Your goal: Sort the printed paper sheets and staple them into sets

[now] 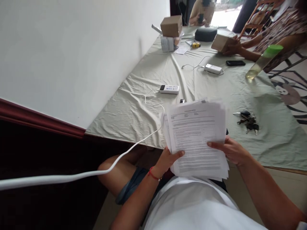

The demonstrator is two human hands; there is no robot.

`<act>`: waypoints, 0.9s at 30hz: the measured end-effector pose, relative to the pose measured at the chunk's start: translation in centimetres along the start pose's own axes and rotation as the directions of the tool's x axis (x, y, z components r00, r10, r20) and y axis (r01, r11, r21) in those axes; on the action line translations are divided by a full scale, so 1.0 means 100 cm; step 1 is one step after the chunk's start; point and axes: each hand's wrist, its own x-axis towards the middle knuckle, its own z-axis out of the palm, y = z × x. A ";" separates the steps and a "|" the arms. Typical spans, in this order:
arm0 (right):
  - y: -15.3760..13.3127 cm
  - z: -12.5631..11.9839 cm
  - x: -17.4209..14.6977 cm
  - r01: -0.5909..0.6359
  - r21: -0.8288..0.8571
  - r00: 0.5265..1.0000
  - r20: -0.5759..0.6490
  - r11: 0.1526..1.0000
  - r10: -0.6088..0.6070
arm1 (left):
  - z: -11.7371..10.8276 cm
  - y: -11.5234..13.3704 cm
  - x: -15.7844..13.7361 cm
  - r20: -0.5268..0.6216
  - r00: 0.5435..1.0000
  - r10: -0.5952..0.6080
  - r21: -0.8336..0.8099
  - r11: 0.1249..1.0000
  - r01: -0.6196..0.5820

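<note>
A loose stack of printed papers (195,134) is held up in front of me over the table's near edge. My left hand (169,158) is closed on the stack's left side, thumb on the top sheet and fingers hidden behind. On the opposite side my right hand (231,150) grips the papers the same way. The sheets are slightly fanned, their edges uneven at the bottom right and left. Small print and ruled lines cover the top page, too fine to read. Right of the stack lies a bunch of keys (249,121) on the cloth.
A white power bank (169,89) trails a white cable (129,150) towards me. Farther off are another white device (213,69), a black phone (235,63), a green-lidded bottle (263,62) and a cardboard box (171,26). At right, another person's hands hold a small box (222,43).
</note>
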 end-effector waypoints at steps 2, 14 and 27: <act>-0.012 0.000 -0.001 0.083 -0.017 0.996 -0.036 0.996 -0.084 | 0.003 0.013 0.015 0.039 0.998 0.052 0.067 0.996 -0.055; -0.069 -0.028 0.012 0.241 -0.310 0.840 -0.409 0.920 -0.357 | 0.001 0.081 0.100 -0.072 0.941 0.329 0.211 0.928 -0.308; -0.087 0.031 0.060 0.692 -0.140 0.665 -0.256 0.708 -0.701 | 0.004 0.144 0.114 0.243 0.708 0.663 0.304 0.641 -0.705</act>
